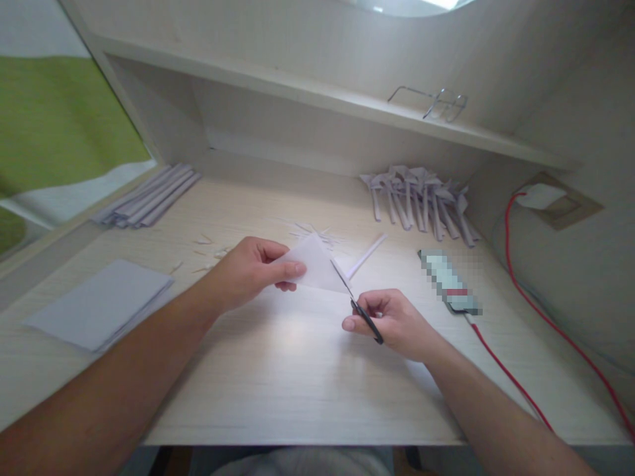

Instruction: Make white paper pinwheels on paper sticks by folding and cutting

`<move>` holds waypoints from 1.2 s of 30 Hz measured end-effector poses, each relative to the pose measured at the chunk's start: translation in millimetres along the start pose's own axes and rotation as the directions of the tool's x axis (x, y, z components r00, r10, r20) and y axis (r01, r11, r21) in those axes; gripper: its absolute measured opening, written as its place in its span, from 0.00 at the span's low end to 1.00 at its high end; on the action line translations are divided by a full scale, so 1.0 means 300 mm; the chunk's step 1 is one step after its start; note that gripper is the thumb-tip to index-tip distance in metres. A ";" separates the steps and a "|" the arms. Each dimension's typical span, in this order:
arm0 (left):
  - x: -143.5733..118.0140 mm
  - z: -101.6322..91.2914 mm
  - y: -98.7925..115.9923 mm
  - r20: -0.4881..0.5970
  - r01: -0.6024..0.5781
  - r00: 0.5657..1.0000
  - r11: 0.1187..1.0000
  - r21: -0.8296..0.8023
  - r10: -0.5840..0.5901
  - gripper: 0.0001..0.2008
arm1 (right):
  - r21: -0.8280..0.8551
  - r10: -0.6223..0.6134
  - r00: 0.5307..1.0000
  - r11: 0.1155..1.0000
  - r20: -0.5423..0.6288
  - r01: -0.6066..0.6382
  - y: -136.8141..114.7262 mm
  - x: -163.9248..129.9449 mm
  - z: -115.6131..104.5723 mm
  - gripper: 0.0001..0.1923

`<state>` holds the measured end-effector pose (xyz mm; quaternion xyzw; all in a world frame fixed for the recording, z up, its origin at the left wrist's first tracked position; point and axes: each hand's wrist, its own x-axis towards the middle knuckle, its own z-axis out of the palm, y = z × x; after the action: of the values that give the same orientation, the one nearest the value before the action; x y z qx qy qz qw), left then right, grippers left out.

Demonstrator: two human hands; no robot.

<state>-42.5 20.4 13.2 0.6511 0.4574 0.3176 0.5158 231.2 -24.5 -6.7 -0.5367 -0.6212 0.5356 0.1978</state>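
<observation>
Looking forward and down from the head view, the camera shows a person's two bare hands working over a pale wood-grain tabletop (297,396). The left hand (262,268) pinches a thin white sheet of paper with a pointed corner (317,268), thumb on top and fingers beneath, at the sheet's left end. The right hand (389,320) grasps black-handled metal scissors (366,317), their slim blades lying along the sheet's right edge; whether paper sits between both blades is too small to tell.

The likeliest slip would be a crooked or overlong cut, because the sheet is gripped only at one end and its right side could bend under the blades. A loose pinch might also let it twist. If the blades travelled too far left, they could nick the left thumb.

Just behind the sheet lie a narrow white paper tube (370,254) and a loose scatter of thin pale sticks (301,229); a careless sweep could knock these about. Finished-looking white paper pinwheels (419,178) stand well apart, at the back right, so they seem safer.
</observation>
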 end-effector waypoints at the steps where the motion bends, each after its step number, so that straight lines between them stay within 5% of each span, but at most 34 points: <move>1: 0.000 0.002 -0.002 0.006 -0.002 1.000 1.000 0.005 0.002 0.16 | 0.008 0.004 1.000 1.000 0.006 -0.004 -0.002 0.000 0.001 0.26; 36: 0.003 0.052 -0.037 0.114 0.054 0.992 0.996 -0.072 -0.046 0.15 | 0.035 -0.038 0.999 0.999 -0.008 0.038 0.015 0.009 0.026 0.27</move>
<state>-31.4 15.9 -1.7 0.6365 0.4318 0.2845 0.5723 225.9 -26.5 -14.3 -0.5233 -0.6212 0.5404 0.2196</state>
